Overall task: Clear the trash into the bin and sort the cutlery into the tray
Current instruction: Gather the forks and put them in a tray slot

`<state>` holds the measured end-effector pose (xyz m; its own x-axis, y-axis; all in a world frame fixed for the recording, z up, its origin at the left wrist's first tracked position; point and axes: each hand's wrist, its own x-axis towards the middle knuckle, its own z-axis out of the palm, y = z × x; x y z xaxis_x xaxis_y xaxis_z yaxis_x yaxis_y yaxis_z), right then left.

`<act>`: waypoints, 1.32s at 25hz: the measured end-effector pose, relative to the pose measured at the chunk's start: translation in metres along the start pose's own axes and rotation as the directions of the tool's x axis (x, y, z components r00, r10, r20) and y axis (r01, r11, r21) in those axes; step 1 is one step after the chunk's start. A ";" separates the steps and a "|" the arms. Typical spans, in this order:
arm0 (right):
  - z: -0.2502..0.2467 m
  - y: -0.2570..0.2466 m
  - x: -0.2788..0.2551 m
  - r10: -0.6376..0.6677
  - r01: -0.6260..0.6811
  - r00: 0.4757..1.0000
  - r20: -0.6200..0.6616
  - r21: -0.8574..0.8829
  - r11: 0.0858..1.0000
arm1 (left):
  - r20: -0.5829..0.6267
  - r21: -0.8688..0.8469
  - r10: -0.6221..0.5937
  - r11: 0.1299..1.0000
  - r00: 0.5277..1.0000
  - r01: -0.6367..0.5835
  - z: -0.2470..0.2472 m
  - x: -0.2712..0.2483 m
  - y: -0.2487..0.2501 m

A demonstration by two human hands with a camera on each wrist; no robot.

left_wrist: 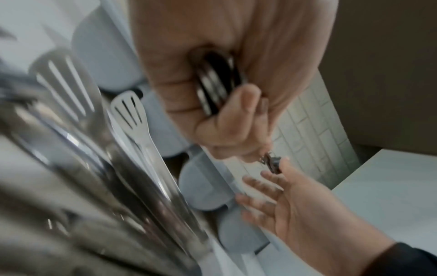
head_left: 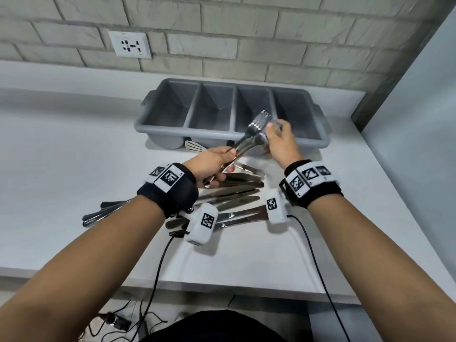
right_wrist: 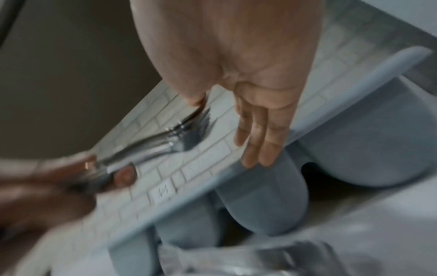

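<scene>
My left hand (head_left: 217,161) grips a bundle of steel forks (head_left: 256,124) by the handles and holds them tilted up, just in front of the grey four-compartment tray (head_left: 323,137). The handle ends (left_wrist: 217,84) poke out of its fist. My right hand (head_left: 278,139) is at the tine end; the right wrist view shows its fingers (right_wrist: 255,130) straight, with the thumb against the fork tines (right_wrist: 201,119). All the tray compartments I can see are empty. A pile of knives (head_left: 234,193) lies on the white counter (head_left: 74,156) below my hands.
Slotted steel tongs (head_left: 195,146) lie against the tray's front. More cutlery handles (head_left: 103,213) stick out to the left under my left forearm. A brick wall with a socket (head_left: 129,44) stands behind, and a wall closes the right side. Cables (head_left: 158,280) hang over the counter's front edge.
</scene>
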<state>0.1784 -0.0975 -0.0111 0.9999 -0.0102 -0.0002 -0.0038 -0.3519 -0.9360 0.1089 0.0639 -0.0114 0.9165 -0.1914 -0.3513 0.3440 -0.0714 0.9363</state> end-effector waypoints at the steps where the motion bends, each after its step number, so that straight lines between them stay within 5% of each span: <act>1: 0.007 0.002 -0.006 -0.020 0.029 0.997 0.081 -0.113 0.993 | -0.055 0.027 0.017 1.000 0.998 -0.015 -0.014 -0.002 -0.001; 5: 0.033 0.023 -0.012 0.149 0.259 0.866 0.477 -0.683 0.682 | -0.197 0.043 0.029 0.999 0.980 -0.021 -0.058 -0.009 -0.005; 7: 0.044 0.026 -0.010 0.217 0.283 0.848 0.483 -0.759 0.586 | -0.226 0.019 0.019 1.000 0.974 -0.015 -0.075 -0.010 -0.005; 10: 0.051 0.025 -0.005 0.202 0.239 0.882 0.427 -0.772 0.588 | -0.221 0.004 0.013 1.000 0.975 -0.012 -0.093 -0.010 -0.004; 15: 0.034 0.012 -0.012 0.011 0.358 0.917 0.400 -0.833 0.422 | -0.217 0.016 0.032 0.999 0.976 -0.029 -0.115 -0.007 0.006; 19: 0.014 0.003 -0.029 -0.133 0.340 0.937 0.322 -0.763 0.549 | -0.254 0.007 0.072 0.997 0.964 -0.073 -0.135 -0.006 0.024; 23: 0.012 -0.010 -0.036 -0.228 0.234 0.969 0.097 -0.657 0.717 | -0.331 0.008 0.134 0.990 0.934 -0.139 -0.159 -0.001 0.049; 27: 0.051 -0.043 -0.012 -0.055 0.015 0.997 -0.048 -0.605 0.796 | -0.415 0.170 0.113 0.984 0.903 -0.045 -0.176 0.027 0.066; 33: 0.122 -0.080 0.043 0.180 -0.160 0.984 0.000 -0.452 0.878 | -0.393 0.312 0.019 0.943 0.919 0.114 -0.190 0.071 0.068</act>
<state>0.2229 0.0439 0.0206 0.9830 -0.0729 -0.1686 -0.1678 -0.7300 -0.6626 0.2357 0.2319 0.0270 0.9292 0.2076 -0.3058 0.3655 -0.3943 0.8432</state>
